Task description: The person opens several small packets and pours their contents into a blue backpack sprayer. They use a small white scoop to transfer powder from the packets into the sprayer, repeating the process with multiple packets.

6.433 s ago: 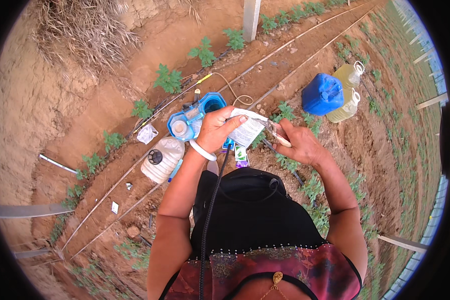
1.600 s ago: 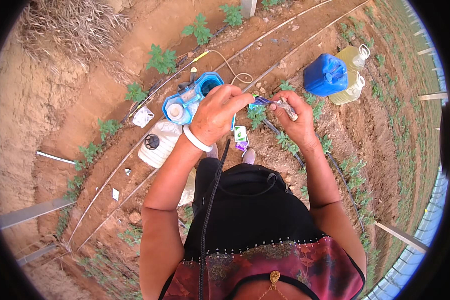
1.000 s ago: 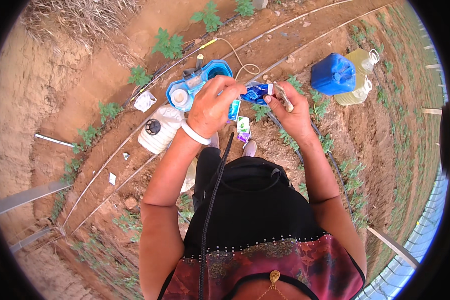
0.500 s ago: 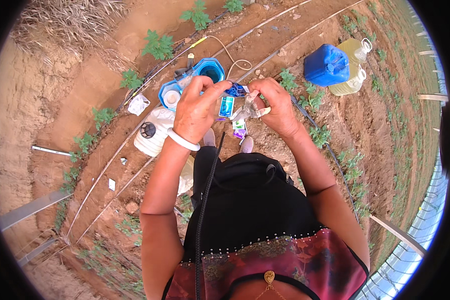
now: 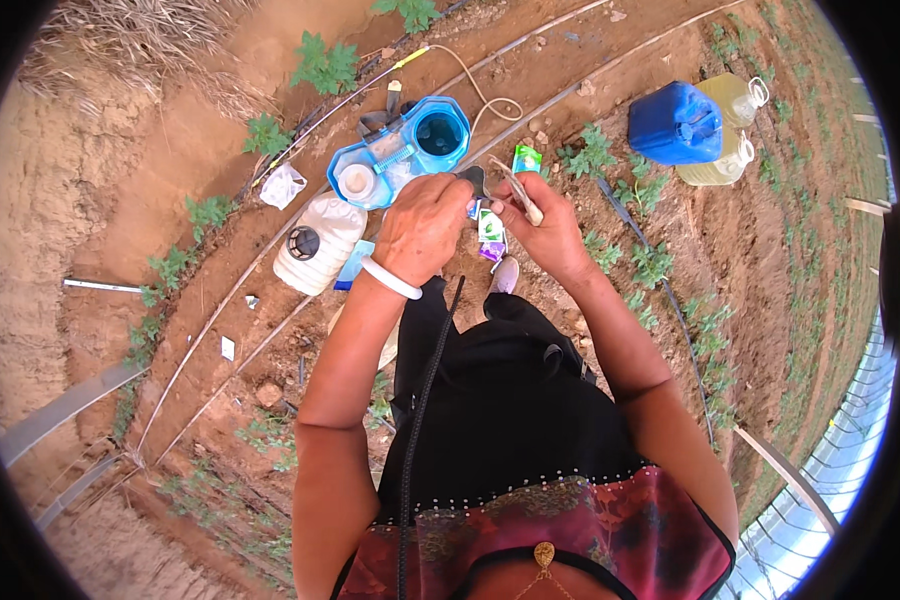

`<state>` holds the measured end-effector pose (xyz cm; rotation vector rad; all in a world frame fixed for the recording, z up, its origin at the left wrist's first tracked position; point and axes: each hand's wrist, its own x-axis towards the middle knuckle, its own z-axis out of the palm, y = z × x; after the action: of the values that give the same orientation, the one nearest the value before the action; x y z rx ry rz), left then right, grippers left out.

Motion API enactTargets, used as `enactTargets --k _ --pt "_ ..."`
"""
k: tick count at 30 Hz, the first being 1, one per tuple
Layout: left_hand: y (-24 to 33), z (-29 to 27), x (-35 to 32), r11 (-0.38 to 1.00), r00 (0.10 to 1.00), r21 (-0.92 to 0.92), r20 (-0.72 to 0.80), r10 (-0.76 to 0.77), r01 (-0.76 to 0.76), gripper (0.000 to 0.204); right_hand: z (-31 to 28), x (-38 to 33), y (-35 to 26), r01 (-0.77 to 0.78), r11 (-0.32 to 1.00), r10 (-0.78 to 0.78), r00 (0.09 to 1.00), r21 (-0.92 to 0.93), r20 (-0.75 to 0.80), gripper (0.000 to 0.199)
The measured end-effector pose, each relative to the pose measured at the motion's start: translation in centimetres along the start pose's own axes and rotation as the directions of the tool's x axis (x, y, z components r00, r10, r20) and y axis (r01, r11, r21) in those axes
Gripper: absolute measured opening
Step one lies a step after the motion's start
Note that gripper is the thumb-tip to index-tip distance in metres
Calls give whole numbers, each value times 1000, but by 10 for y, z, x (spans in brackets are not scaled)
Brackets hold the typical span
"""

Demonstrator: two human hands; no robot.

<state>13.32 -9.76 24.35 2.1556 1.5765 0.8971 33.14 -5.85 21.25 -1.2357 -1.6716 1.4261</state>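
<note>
Both hands meet in front of the standing person, above reddish soil. The left hand (image 5: 422,225), a white bangle at its wrist, has its fingers curled around something small and dark that its knuckles mostly hide. The right hand (image 5: 548,232) pinches a small, flat, pale foil sachet (image 5: 519,190) between thumb and fingers. Directly below sits a light-blue plastic sprayer tank (image 5: 402,152), its round mouth open. The sachet seems likely to spill onto the ground if jerked, since both hands crowd it.
</note>
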Motion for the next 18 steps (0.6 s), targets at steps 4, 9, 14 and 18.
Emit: enactTargets --k 4,9,14,18 --pt "-25 5 -1 993 995 103 95 40 -50 13 -2 19 2 -226 961 213 972 156 99 28" --pt "-54 19 -3 995 981 85 193 32 -49 14 14 53 -1 -255 942 293 942 -221 164 44" --pt "-78 24 -2 996 984 -41 153 89 -84 17 26 75 15 -306 889 353 932 -340 85 28" --pt "-99 40 -9 987 997 -159 56 44 -34 19 41 82 30 -384 896 397 918 -223 17 24"
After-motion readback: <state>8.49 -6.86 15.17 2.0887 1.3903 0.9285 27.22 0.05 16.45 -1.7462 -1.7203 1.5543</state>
